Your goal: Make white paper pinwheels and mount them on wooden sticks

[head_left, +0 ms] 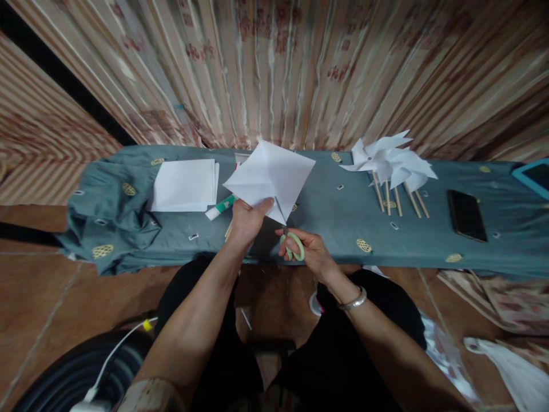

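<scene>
My left hand (249,220) pinches a white square sheet of paper (274,171) near its lower edge and holds it up over the bench, with creases running across it. Green-handled scissors (295,246) are in my right hand (312,252), fingers through the loops. Their blades point up at the sheet's lower corner, one blade lying across the paper there. Partly behind the sheet lies a green and white tube (221,207). To the left is a stack of white paper sheets (184,186). Several white paper pinwheels (390,160) on wooden sticks lie to the right.
A grey-green patterned cloth (338,229) covers the long bench. A black phone (466,215) and a blue-edged device (534,176) lie at its right end. Behind hangs a striped curtain (274,74). Below left stand a black ribbed round object (55,377) and a white cable (114,355).
</scene>
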Available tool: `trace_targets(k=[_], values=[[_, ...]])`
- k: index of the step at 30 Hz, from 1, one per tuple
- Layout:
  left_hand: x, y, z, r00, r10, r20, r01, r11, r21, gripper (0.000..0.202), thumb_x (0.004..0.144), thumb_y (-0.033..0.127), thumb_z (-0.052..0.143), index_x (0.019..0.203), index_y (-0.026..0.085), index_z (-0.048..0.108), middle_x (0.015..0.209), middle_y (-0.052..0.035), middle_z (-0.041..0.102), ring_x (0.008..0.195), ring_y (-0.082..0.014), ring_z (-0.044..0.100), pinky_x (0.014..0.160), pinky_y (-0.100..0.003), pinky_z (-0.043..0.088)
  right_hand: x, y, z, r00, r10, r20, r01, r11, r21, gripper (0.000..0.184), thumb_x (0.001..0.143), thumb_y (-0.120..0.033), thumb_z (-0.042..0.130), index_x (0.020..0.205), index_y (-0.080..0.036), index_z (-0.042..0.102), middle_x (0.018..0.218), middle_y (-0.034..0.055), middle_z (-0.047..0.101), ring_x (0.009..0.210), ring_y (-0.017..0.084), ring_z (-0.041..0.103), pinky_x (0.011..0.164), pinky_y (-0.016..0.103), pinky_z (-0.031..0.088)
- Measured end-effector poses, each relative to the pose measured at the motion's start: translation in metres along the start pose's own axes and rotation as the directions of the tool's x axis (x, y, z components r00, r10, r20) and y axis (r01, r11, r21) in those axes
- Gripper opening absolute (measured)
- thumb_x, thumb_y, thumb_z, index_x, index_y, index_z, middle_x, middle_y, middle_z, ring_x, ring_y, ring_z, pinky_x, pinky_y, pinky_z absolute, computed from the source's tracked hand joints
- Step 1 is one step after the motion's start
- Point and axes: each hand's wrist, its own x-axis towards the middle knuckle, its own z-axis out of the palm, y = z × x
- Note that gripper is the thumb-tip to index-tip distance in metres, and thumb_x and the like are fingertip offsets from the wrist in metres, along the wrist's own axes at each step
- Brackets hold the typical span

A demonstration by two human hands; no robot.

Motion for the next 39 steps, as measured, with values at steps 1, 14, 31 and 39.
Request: trace_targets(k=[1,14,31,39], values=[[0.0003,-0.0007,-0.0003,1.000,0.000,-0.001,0.000,1.000,0.007,0.028,0.059,0.029,0.075,0.079,0.011,0.069,0.084,-0.0092,0.073,0.074,-0.0216,0.066,0.076,-0.034,0.053,-0.0003,-0.0006,0.0000,1.000,0.002,0.003,-0.002,1.000,-0.003,0.052,0.068,-0.059,0.075,0.100,-0.017,0.070,0.065,-0.0006,0.066,0.053,0.008,0.056,0.050,0.021,0.043],[0.0015,-0.0049,-0.0043,1.000,-0.011,0.012,0.010,0.995,0.102,0.028,0.060,0.034,0.076,0.077,0.012,0.070,0.080,-0.0091,0.072,0.071,-0.0221,0.066,0.072,-0.035,0.053,0.0007,-0.0011,0.0007,1.000,-0.002,0.002,0.002,1.000,0.009,0.053,0.066,-0.060,0.076,0.097,-0.017,0.070,0.065,-0.0015,0.065,0.052,0.007,0.055,0.051,0.022,0.043],[-0.0028,0.0006,0.0037,0.999,-0.031,0.005,0.031,0.999,0.033,0.027,0.058,0.030,0.077,0.078,0.013,0.069,0.085,-0.0093,0.074,0.077,-0.0224,0.068,0.078,-0.036,0.054,0.0031,-0.0017,0.0042,0.999,-0.007,-0.031,0.009,0.996,0.084,0.044,0.062,-0.049,0.082,0.089,-0.017,0.069,0.062,-0.0019,0.067,0.050,0.008,0.055,0.049,0.021,0.041],[-0.0013,-0.0022,0.0037,1.000,-0.023,0.012,0.023,0.999,0.028,0.028,0.059,0.030,0.076,0.081,0.013,0.069,0.086,-0.0085,0.074,0.076,-0.0213,0.067,0.077,-0.034,0.053,0.0025,-0.0030,0.0047,0.999,-0.006,-0.034,0.009,0.997,0.083,0.042,0.063,-0.049,0.081,0.087,-0.017,0.068,0.061,-0.0024,0.066,0.049,0.007,0.055,0.048,0.021,0.041]])
